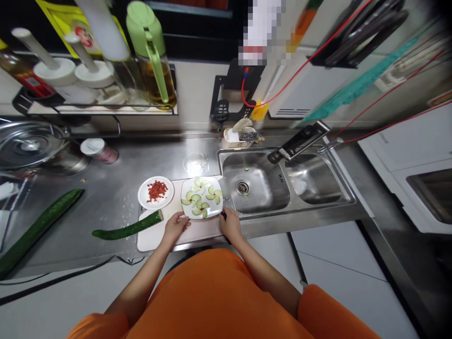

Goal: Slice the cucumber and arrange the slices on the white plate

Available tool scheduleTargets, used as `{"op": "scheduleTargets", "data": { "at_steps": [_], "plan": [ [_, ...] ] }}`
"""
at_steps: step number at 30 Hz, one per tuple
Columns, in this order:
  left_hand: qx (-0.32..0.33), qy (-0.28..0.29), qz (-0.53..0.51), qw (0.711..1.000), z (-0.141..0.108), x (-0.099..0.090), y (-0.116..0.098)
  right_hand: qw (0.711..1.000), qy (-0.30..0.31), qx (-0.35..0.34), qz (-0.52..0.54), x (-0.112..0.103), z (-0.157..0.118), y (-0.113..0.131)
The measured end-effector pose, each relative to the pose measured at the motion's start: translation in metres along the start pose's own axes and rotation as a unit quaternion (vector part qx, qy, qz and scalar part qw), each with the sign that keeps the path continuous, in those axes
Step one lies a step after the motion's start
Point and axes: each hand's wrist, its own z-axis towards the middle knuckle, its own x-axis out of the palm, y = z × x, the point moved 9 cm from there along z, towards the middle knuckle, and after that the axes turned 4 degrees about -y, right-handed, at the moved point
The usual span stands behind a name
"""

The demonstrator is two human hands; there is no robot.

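Note:
A squarish white plate (208, 210) with cucumber slices in pinwheel shapes and small red bits sits over the white cutting board (151, 239). At its lower left edge, my left hand (175, 228) has its fingers curled on the rim. My right hand (230, 224) is closed by the lower right corner, around a small dark thing that I cannot make out. Left of the plate stands a round white dish (141, 194) of chopped red pieces. A cut cucumber (129, 230) lies partly on the board, its pale cut end towards my left hand.
A double steel sink (259, 188) with a black faucet (291, 143) is on the right. A whole cucumber (38, 228), a lidded pot (67, 157) and a jar (100, 150) are on the left. Bottles stand on a rack (106, 110) behind; a red cable (300, 77) hangs above.

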Motion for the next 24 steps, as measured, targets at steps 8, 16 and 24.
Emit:
{"op": "scheduleTargets", "data": {
  "at_steps": [8, 16, 24],
  "plan": [
    [-0.029, 0.020, -0.022, 0.999, 0.001, 0.013, -0.002, 1.000, -0.007, 0.005, -0.004, 0.004, 0.005, -0.006],
    [-0.033, 0.012, -0.056, 0.998, 0.004, 0.016, 0.002, 1.000, 0.001, 0.023, 0.004, 0.008, 0.008, -0.011],
    [-0.002, 0.007, -0.109, 0.994, 0.005, 0.019, 0.003, 0.996, 0.007, 0.059, 0.061, 0.007, 0.013, -0.015]
  ]
}}
